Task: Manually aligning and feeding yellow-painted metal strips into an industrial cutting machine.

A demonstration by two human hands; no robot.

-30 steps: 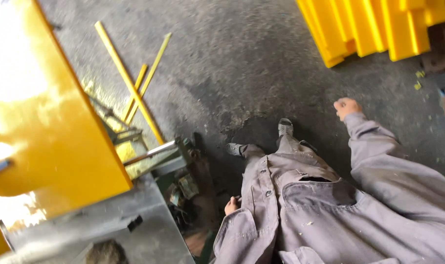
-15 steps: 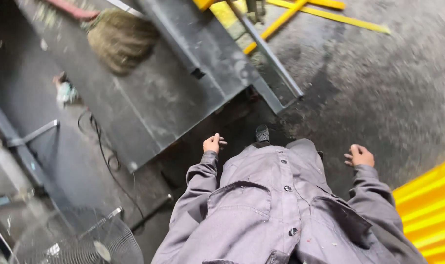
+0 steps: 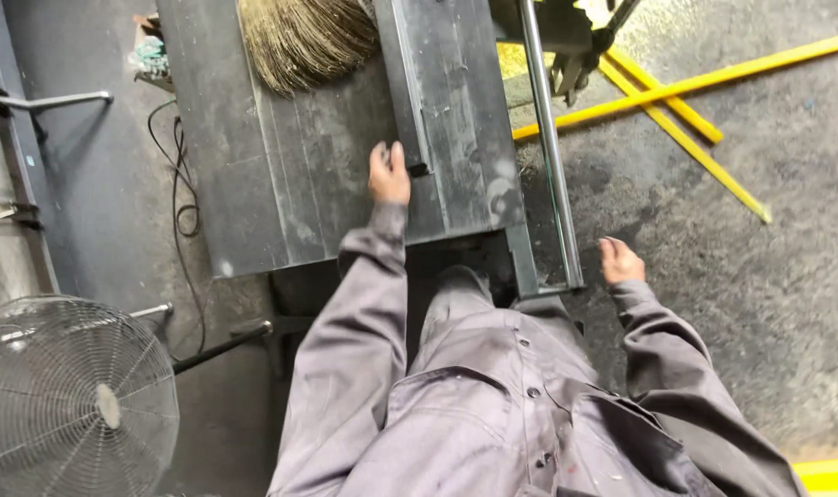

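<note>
Steel, dark and dusty, made up the long flat table [image 3: 281,184], which was now faced squarely where half a second earlier it had lain off to the left. A raised bar [image 3: 402,87] ran along its top, ending near the front edge. The left hand [image 3: 389,173] had been brought forward and laid flat beside that bar, fingers loosely spread, nothing gripped. The right hand [image 3: 619,261] was hung empty, half curled, beside the round rail [image 3: 548,147]. A straw broom head [image 3: 308,39] lay at the far end.

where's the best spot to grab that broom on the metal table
Probably where the bristles narrow toward the top edge of the picture; the handle is out of view. The head lies flat on the metal table with its fanned tips toward the person, so coming from above with the left hand, which is nearest, looks easiest.
</note>
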